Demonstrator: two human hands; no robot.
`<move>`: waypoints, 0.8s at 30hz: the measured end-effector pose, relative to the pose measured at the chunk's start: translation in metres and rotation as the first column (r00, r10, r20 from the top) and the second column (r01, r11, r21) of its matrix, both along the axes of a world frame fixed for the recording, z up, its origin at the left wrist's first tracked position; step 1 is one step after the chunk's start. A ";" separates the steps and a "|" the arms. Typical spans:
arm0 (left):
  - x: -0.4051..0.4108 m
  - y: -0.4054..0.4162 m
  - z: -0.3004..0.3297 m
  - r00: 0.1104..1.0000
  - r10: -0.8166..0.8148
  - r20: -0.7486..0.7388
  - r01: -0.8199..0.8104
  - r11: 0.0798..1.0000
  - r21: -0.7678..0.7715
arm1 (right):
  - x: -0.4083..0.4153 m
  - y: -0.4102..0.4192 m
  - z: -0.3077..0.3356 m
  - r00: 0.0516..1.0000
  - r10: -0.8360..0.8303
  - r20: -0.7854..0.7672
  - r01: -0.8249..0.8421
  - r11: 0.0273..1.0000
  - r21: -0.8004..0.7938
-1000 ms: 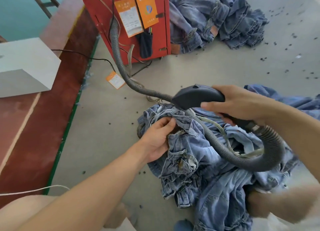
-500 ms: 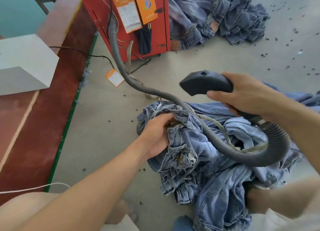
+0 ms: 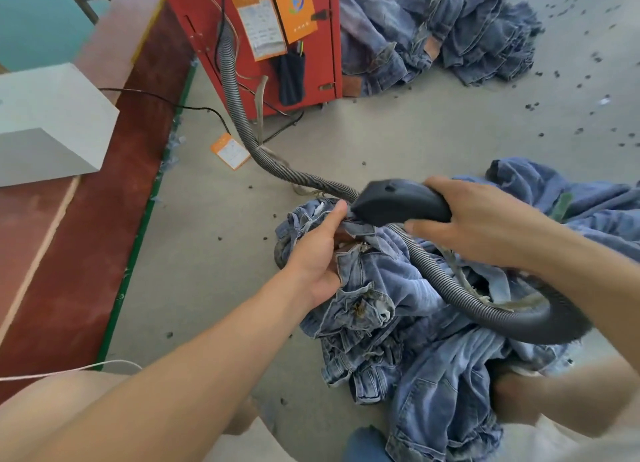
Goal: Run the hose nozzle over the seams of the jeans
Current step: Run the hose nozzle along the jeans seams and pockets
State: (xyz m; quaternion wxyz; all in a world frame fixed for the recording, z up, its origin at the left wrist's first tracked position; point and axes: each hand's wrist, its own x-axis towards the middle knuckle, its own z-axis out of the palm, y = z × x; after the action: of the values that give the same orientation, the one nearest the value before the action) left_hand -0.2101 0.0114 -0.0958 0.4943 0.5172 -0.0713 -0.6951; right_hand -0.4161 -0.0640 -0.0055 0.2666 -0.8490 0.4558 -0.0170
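Note:
Crumpled light-blue jeans (image 3: pixel 391 288) lie bunched in front of me over my lap and the floor. My left hand (image 3: pixel 317 253) grips the waistband area near the zipper, thumb stretched up toward the nozzle. My right hand (image 3: pixel 474 219) holds the black hose nozzle (image 3: pixel 398 202) by its handle; the nozzle's front end sits right on the fabric next to my left thumb. The grey ribbed hose (image 3: pixel 450 288) loops from under my right wrist, across the jeans, and back to the red machine (image 3: pixel 256 39).
A pile of darker jeans (image 3: pixel 443 28) lies beside the red machine at the back. More denim (image 3: pixel 571 198) spreads at the right. A grey box (image 3: pixel 52 122) sits on the red floor strip at left. An orange tag (image 3: pixel 230 151) and dark scraps dot the concrete floor.
My right hand raised the nozzle off the jeans, then brought it down and left onto the fabric by my left thumb. My left hand kept its hold on the waistband.

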 end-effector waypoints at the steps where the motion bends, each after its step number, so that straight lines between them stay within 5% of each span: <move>1: -0.001 0.002 0.000 1.000 -0.014 -0.028 0.013 1.000 -0.008 | 0.003 -0.004 0.000 0.999 -0.039 0.002 0.039 0.999 -0.002; 6: -0.001 0.000 0.007 0.998 0.042 -0.042 -0.042 0.999 0.001 | -0.014 -0.010 0.021 0.992 -0.055 0.115 0.045 0.994 0.095; 10: 0.002 -0.001 0.008 1.000 -0.026 -0.013 0.026 1.000 -0.003 | -0.003 -0.002 0.018 1.000 0.012 0.021 -0.015 0.987 0.160; 15: 0.003 0.002 0.009 0.998 -0.005 -0.070 0.006 1.000 0.017 | -0.001 -0.019 0.010 0.985 -0.137 0.101 0.127 0.987 0.103; 19: 0.009 0.000 0.007 0.999 0.019 -0.033 -0.017 0.998 0.054 | -0.016 -0.012 0.023 0.993 0.011 0.115 -0.039 0.968 0.246; 24: 0.010 0.001 0.001 0.998 0.047 -0.053 -0.043 0.997 0.068 | 0.011 -0.003 0.003 0.997 0.036 0.064 -0.045 0.988 0.145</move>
State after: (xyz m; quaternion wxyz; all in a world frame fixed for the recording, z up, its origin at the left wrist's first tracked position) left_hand -0.2005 0.0124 -0.0949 0.4939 0.5159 -0.0228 -0.6995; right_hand -0.4052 -0.0674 -0.0022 0.3423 -0.8354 0.4300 -0.0039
